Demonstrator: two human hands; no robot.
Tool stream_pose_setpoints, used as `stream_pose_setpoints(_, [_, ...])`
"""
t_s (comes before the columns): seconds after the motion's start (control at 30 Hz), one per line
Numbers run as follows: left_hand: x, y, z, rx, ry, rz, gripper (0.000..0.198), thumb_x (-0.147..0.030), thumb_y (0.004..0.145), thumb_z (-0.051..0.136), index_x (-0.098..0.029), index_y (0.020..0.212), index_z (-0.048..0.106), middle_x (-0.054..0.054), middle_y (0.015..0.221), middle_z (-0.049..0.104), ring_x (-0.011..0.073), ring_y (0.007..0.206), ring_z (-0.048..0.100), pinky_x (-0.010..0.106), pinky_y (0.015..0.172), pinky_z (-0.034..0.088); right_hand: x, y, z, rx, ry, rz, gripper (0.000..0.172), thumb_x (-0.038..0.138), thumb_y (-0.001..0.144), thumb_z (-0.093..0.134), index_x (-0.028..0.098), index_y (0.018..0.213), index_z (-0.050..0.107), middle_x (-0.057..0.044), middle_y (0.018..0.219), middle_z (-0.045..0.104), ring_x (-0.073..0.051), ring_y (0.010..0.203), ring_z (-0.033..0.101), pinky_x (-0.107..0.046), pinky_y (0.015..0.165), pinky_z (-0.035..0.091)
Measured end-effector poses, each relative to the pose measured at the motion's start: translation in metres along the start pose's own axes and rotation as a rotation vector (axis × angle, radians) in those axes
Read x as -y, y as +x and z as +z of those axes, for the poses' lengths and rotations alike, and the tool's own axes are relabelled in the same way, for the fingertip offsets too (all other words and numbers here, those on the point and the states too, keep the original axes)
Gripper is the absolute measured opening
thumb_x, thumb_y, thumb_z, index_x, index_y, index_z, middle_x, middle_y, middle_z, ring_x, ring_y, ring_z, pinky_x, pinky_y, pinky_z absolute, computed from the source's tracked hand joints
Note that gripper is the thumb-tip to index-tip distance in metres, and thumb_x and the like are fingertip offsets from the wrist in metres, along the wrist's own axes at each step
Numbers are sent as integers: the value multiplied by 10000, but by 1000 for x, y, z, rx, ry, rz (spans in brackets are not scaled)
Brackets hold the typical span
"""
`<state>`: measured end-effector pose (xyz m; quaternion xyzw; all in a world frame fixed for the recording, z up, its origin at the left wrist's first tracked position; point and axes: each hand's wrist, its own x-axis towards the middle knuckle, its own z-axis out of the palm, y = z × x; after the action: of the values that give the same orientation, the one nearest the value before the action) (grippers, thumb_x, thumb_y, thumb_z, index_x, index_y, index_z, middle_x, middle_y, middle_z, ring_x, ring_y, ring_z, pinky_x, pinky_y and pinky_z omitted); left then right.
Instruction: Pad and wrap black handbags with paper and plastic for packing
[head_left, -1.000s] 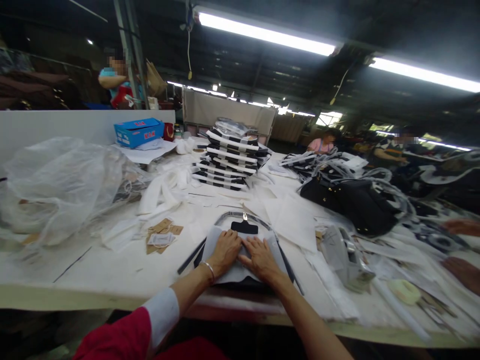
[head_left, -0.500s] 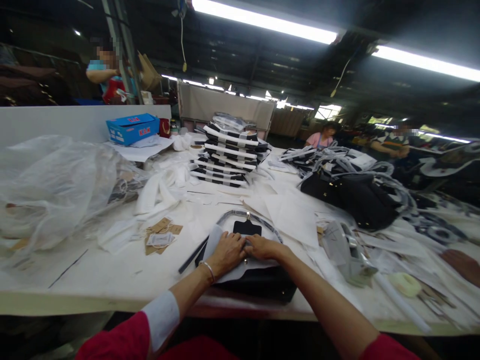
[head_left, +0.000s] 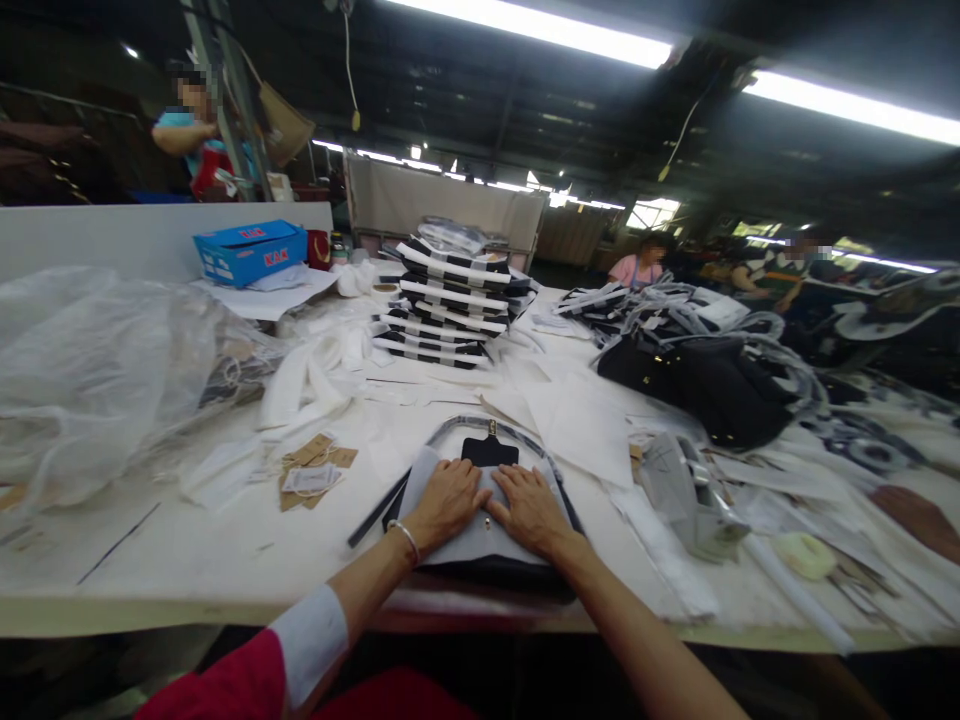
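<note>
In front of me on the table lies a black handbag (head_left: 499, 578), its wrapped handle (head_left: 452, 424) curving away at the far side. A pale sheet (head_left: 480, 552) covers most of its front, with a small metal stud (head_left: 487, 522) showing through. My left hand (head_left: 450, 505) rests flat on the sheet's left half, fingers stretched out. On the right half, my right hand (head_left: 529, 508) lies with its fingers spread. Just beyond my fingertips sits a black flap (head_left: 490, 451) with a metal clasp at its top.
A stack of black bags with white strips (head_left: 450, 305) stands farther back. Black bags (head_left: 697, 385) are heaped at the right, near a tape dispenser (head_left: 690, 500). Brown tags (head_left: 315, 470), clear plastic (head_left: 112, 370) and a blue box (head_left: 251, 252) lie left. Another person's hand (head_left: 915, 520) shows at the right edge.
My right hand has opened from a curled grip near my left hand and now lies flat farther right. The sheet is spread wider across the bag.
</note>
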<state>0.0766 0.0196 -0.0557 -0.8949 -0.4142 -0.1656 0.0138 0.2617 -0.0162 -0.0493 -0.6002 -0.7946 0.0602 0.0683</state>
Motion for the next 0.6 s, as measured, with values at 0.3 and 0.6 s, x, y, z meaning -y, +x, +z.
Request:
stream_pose_setpoints(0.3, [1, 5, 0, 51, -52, -49, 251, -368, 998, 415, -183, 1003, 585, 77, 983, 636, 248, 967, 574, 409, 876, 421, 7, -3, -11, -86, -25, 25, 451, 566, 943, 457, 209, 1154, 636, -102, 1130, 668, -275, 1088, 563, -419, 1021, 319])
stream_pose_setpoints(0.6, [24, 27, -3, 46, -401, -380, 440, -313, 946, 388, -106, 1331, 442, 189, 1371, 549, 241, 1276, 529, 378, 1070, 402, 9, 5, -10, -112, -44, 90, 497, 610, 948, 407, 172, 1019, 631, -124, 1006, 675, -300, 1013, 596, -426, 908, 387])
